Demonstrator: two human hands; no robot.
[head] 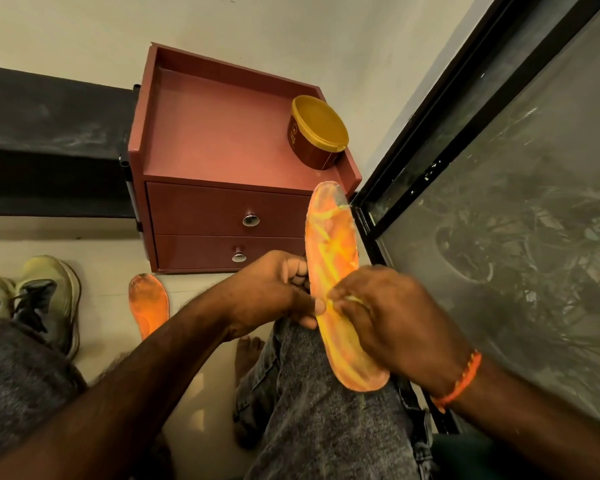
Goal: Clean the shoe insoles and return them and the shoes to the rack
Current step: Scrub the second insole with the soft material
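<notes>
Two hands are on one insole [333, 271]. Left hand [274, 289]: fingers [297, 271] curled against the insole's left edge, thumb laid along its face near mid-length, so it is gripped and steadied there. Right hand [392, 313]: fingers [347, 299] bunched and pressed on the insole's face just beside the left thumb; something thin and pale yellow appears pinched under them, but what it is cannot be told.

Key relation: the insole's long axis runs away from the person, slightly tilted, toe end up and far, heel end low and propped on the right knee [326, 410]. Both hands sit at mid-length, so the far half lies beyond the fingers and the heel half below the right palm. Neither hand is clearly nearer; left holds, right works. Judgement: the cleaning stroke would run along that axis, with the left grip as the anchor.

A second insole [149, 303] lies flat on the floor [101, 254], well apart to the left, toe end away, untouched. One pair of pale green shoes [42, 299] stands further left on the floor. Neither is back on the rack; task is judged early to mid.

Containers: a round tub [317, 133] with a yellow lid shut stands on the top of a small red drawer unit [222, 133]; contents hidden. Both drawers [229, 220] are closed; contents cannot be told. A dark shelf [49, 140] runs left of the unit; whether it is the rack is unclear.
</notes>
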